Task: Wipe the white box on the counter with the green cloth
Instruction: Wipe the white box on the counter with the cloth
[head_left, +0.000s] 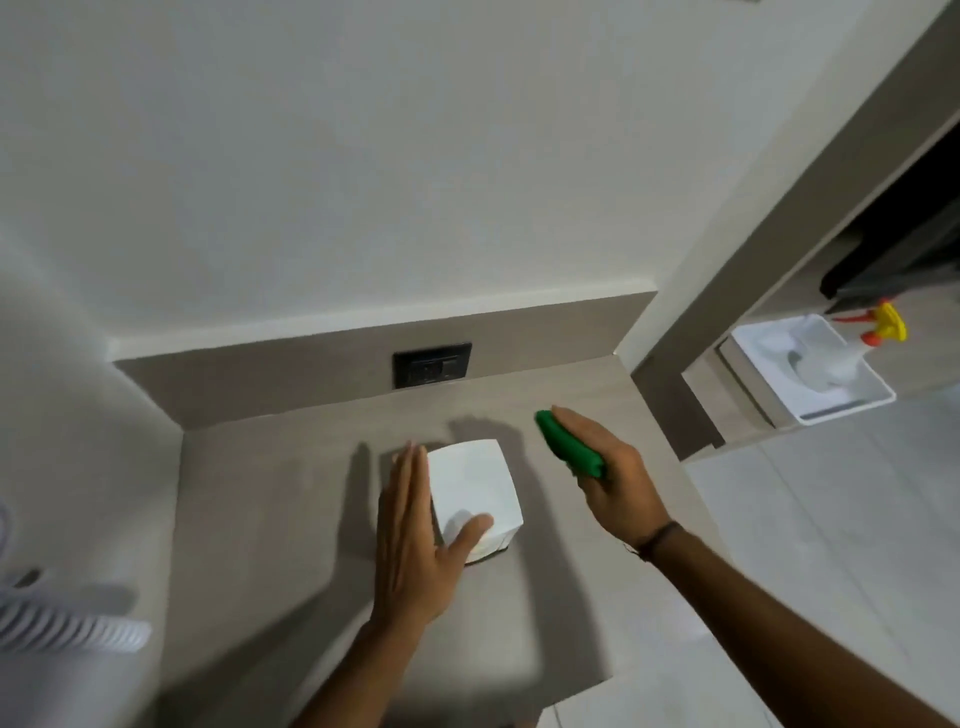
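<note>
The small white cube-shaped box (475, 491) is placed near the middle of the grey-beige tabletop (249, 519), a little toward its right edge and well apart from the back edge, where a dark wall socket (432, 365) is seen in the low back panel.

The box is steadied by the left hand (413, 535). The palm and the straight fingers (410, 478) are laid flat along the left side of the box, and the thumb is bent over the near top corner. This hold is judged to be chosen so that the light box is not pushed away or turned over when the cloth is pressed on it. The left fingers are kept extended and close together, not curled; the box is braced more than gripped.

The folded green cloth (569, 447) is held in the right hand (608, 478), just beside the right side of the box but apart from it, above the tabletop. The right fingers are closed around the cloth, so that a firm pad is formed, with one end of the cloth left free toward the back. The free top and right faces of the box are left open for it, and the wiping stroke seems not yet to be begun.

On the floor at the right, a white tray with a spray bottle (852, 353) is seen, away from the work.
</note>
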